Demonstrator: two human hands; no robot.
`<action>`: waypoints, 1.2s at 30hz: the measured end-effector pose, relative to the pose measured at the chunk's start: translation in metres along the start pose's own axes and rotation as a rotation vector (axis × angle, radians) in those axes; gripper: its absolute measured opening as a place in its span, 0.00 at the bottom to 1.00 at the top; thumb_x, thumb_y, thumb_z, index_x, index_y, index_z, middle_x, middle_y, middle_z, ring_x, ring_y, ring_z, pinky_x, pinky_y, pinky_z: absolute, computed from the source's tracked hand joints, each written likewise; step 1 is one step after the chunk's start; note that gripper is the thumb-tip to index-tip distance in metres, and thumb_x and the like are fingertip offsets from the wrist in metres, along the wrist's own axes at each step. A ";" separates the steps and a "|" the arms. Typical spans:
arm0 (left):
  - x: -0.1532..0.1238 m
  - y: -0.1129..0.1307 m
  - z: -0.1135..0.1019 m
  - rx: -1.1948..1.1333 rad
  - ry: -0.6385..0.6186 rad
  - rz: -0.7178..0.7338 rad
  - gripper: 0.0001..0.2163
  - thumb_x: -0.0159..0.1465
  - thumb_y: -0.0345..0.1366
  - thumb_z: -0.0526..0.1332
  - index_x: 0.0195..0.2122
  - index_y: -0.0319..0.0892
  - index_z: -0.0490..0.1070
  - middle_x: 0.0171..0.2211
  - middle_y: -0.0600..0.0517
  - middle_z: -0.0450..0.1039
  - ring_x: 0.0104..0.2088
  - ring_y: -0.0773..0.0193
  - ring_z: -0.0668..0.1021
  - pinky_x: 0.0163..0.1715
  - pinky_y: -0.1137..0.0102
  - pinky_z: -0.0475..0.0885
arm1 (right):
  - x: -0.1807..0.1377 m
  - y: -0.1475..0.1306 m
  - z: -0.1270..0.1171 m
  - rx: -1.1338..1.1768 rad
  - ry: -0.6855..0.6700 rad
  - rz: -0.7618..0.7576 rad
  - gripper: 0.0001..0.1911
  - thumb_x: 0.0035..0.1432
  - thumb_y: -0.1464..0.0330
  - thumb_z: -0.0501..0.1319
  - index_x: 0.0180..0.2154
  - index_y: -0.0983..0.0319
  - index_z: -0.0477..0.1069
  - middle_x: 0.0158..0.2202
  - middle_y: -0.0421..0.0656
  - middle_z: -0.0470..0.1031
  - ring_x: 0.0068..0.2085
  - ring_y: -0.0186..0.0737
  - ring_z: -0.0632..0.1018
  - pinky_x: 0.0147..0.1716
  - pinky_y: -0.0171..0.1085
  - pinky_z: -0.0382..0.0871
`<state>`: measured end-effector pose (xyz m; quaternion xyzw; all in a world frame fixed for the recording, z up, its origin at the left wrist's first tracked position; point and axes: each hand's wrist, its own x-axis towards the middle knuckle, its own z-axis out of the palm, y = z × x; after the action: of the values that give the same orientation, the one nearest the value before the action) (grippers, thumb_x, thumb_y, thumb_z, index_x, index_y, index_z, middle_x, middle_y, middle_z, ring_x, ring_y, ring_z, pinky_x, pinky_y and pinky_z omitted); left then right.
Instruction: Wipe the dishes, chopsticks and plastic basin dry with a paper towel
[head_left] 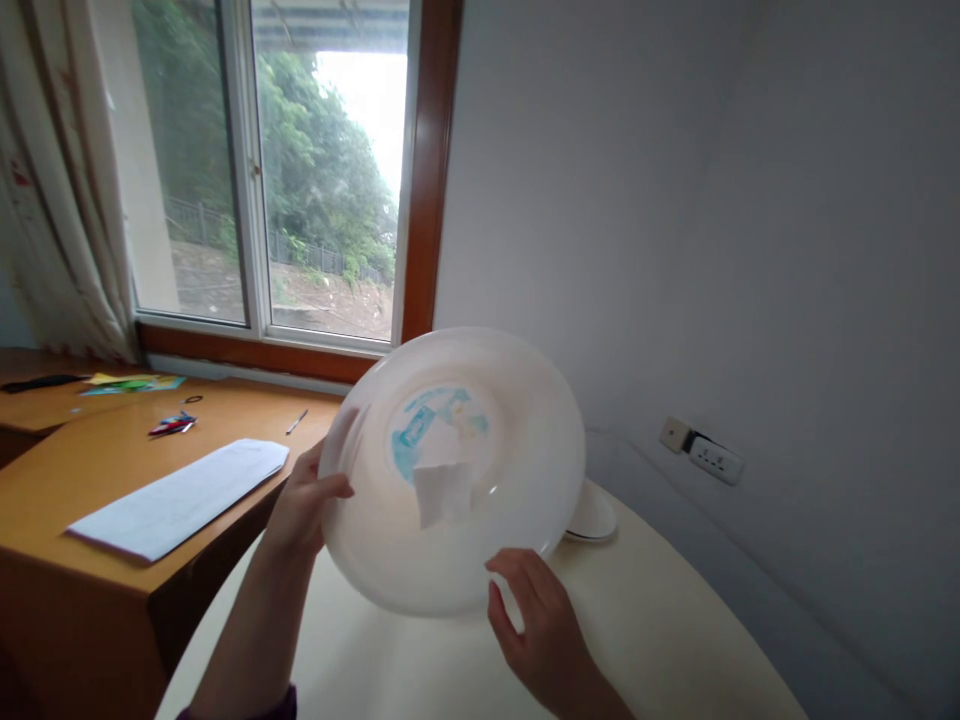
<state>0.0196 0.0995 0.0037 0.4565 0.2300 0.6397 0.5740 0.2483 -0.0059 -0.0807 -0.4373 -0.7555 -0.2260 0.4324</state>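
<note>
I hold a large white translucent plate (495, 400) tilted up in front of me, above the cream round table (660, 620). It has a blue printed mark in its middle and a small white piece of paper or tissue (444, 492) stuck or showing through near the centre. My left hand (306, 500) grips the plate's left rim, thumb on the front. My right hand (536, 620) holds the lower rim, fingers curled behind it.
A white dish (596, 515) lies on the table behind the plate. A wooden desk (82, 480) at left carries a white folded sheet (184, 495), a pen (297, 421) and coloured scraps (172, 425). A window, a curtain and a wall socket (716, 458) are nearby.
</note>
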 end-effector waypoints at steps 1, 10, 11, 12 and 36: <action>-0.002 -0.001 0.003 -0.002 -0.032 -0.024 0.34 0.36 0.22 0.59 0.49 0.44 0.72 0.34 0.51 0.79 0.33 0.57 0.78 0.22 0.76 0.71 | 0.005 0.001 0.002 0.007 -0.036 0.064 0.09 0.55 0.77 0.51 0.38 0.61 0.63 0.32 0.44 0.70 0.35 0.39 0.72 0.36 0.37 0.68; -0.013 -0.010 0.016 -0.031 -0.364 -0.143 0.28 0.37 0.22 0.61 0.42 0.44 0.77 0.26 0.52 0.78 0.23 0.63 0.76 0.20 0.76 0.68 | 0.042 0.010 0.032 0.340 -0.594 0.559 0.09 0.50 0.79 0.51 0.30 0.62 0.66 0.27 0.40 0.70 0.29 0.34 0.71 0.30 0.33 0.63; -0.013 -0.011 0.015 -0.033 -0.413 -0.143 0.26 0.37 0.22 0.61 0.40 0.44 0.78 0.25 0.53 0.78 0.22 0.63 0.75 0.21 0.75 0.68 | 0.045 0.010 0.037 0.419 -0.624 0.593 0.09 0.49 0.78 0.52 0.30 0.62 0.67 0.26 0.39 0.70 0.28 0.34 0.71 0.29 0.33 0.63; -0.014 -0.011 0.015 -0.028 -0.460 -0.139 0.24 0.37 0.22 0.62 0.38 0.43 0.79 0.24 0.53 0.78 0.22 0.63 0.75 0.22 0.74 0.69 | 0.048 0.010 0.041 0.505 -0.639 0.630 0.09 0.49 0.79 0.52 0.30 0.62 0.67 0.25 0.39 0.69 0.28 0.34 0.71 0.29 0.32 0.63; -0.022 0.002 0.027 0.050 -0.594 -0.101 0.21 0.39 0.22 0.62 0.35 0.45 0.80 0.56 0.52 0.66 0.56 0.39 0.64 0.47 0.59 0.69 | 0.109 0.063 -0.009 0.720 0.230 0.670 0.09 0.48 0.64 0.57 0.26 0.62 0.73 0.26 0.41 0.77 0.31 0.40 0.78 0.36 0.41 0.72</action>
<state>0.0398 0.0722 0.0108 0.6256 0.0899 0.4428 0.6359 0.2800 0.0710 0.0139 -0.4513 -0.5510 0.1534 0.6850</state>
